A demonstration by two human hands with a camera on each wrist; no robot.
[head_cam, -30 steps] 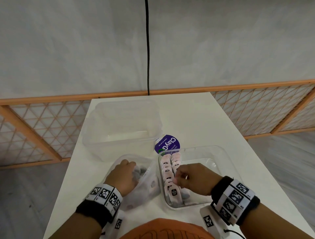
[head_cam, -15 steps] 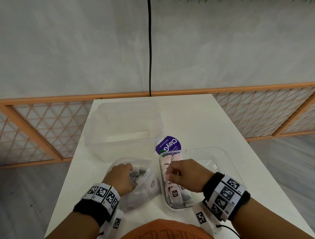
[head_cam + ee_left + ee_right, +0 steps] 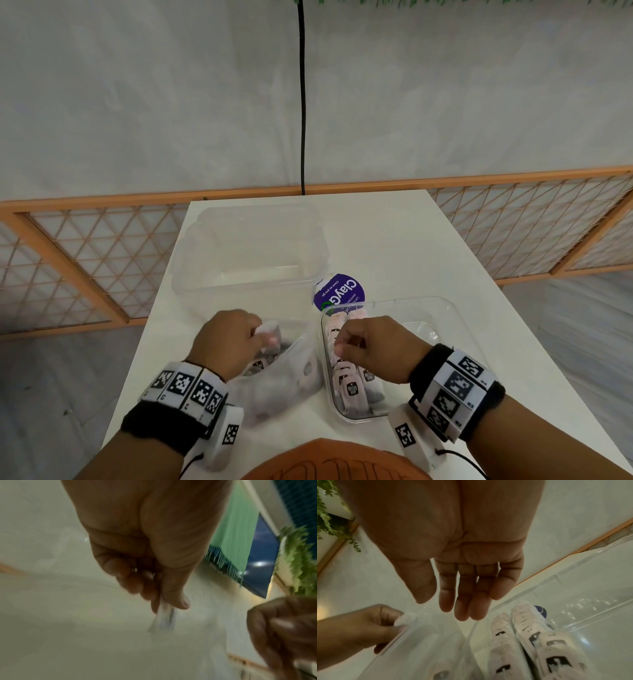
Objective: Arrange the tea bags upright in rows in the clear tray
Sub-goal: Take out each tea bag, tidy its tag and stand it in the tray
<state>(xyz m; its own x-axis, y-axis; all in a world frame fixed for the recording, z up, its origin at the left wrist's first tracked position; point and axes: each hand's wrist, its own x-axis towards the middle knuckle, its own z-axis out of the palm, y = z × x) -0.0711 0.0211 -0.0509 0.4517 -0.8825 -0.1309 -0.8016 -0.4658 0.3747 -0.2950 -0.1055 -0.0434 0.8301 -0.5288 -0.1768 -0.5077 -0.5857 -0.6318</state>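
From the head view, the left hand (image 3: 230,339) has come up out of the plastic bag (image 3: 284,380) lying near the front edge of the desk (image 3: 411,240), and its fingers (image 3: 270,339) now pinch a single tea bag (image 3: 270,334) just above the bag's mouth; half a second ago that hand was still down among the loose ones. The right hand (image 3: 370,346) has lifted off the rows of tea bags (image 3: 346,373) standing along the left wall of the clear tray (image 3: 455,318), which sits at the front right of the desk, and hovers over them holding nothing. A larger clear box (image 3: 246,246) stands toward the far left, with a purple packet (image 3: 339,291) between it and the tray. The left wrist view, blurred by motion, shows the thumb and fingers (image 3: 130,577) closed on the pale tea bag (image 3: 163,619), which hangs below them, with the right hand (image 3: 283,632) close by. The right wrist view shows the right hand's fingers (image 3: 462,595) straight and relaxed, empty, above the two rows (image 3: 527,632) in the tray, and the left hand (image 3: 361,628) with its tea bag (image 3: 406,618) just beside the tray wall. The change suggests one more tea bag is about to be passed across or set upright at the end of a row; much of the tray remains unfilled.
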